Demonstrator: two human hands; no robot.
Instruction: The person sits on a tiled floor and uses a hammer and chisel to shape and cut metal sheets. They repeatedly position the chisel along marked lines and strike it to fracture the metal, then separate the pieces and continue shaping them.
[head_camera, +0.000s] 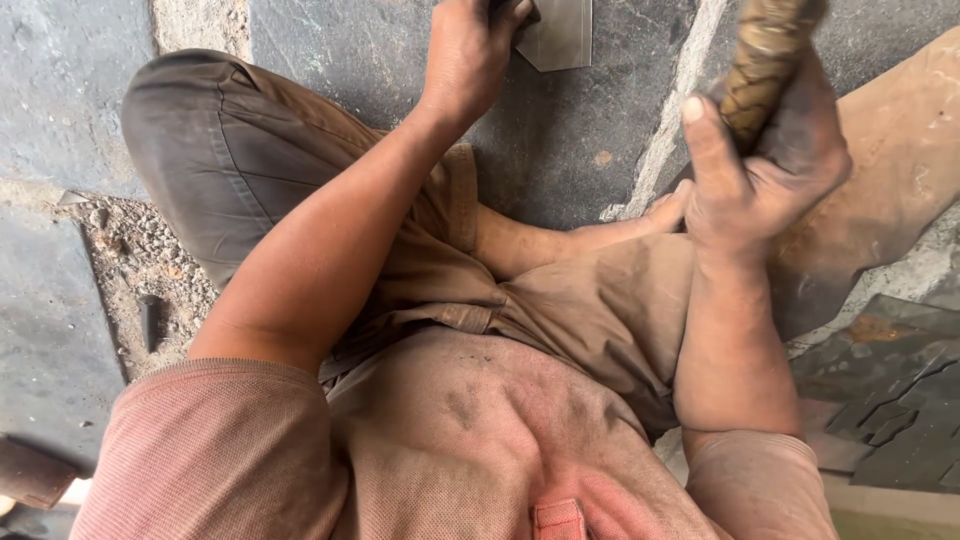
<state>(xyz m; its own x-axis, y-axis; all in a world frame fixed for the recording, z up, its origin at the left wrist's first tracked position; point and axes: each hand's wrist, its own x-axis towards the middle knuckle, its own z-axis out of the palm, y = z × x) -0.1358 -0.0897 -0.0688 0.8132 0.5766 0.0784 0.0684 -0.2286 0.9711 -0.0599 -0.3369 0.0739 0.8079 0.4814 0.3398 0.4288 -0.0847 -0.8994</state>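
Note:
My left hand (470, 50) reaches forward at the top of the view and pinches a flat grey metal piece (560, 35) by its left edge, over the dark stone floor. Raised close to the camera, my right hand (765, 165) has its fingers wrapped round a thick brown rope-wound tool handle (762, 55). The handle's upper end runs out of the frame, so the tool's head is hidden. I sit cross-legged in brown trousers and a dusty pink shirt.
Dark stone slabs (560, 140) with pale mortar seams form the floor. A patch of gravel holding a small dark object (150, 320) lies at the left. A rusty metal sheet (900, 170) and several dark cut pieces (890, 400) lie at the right.

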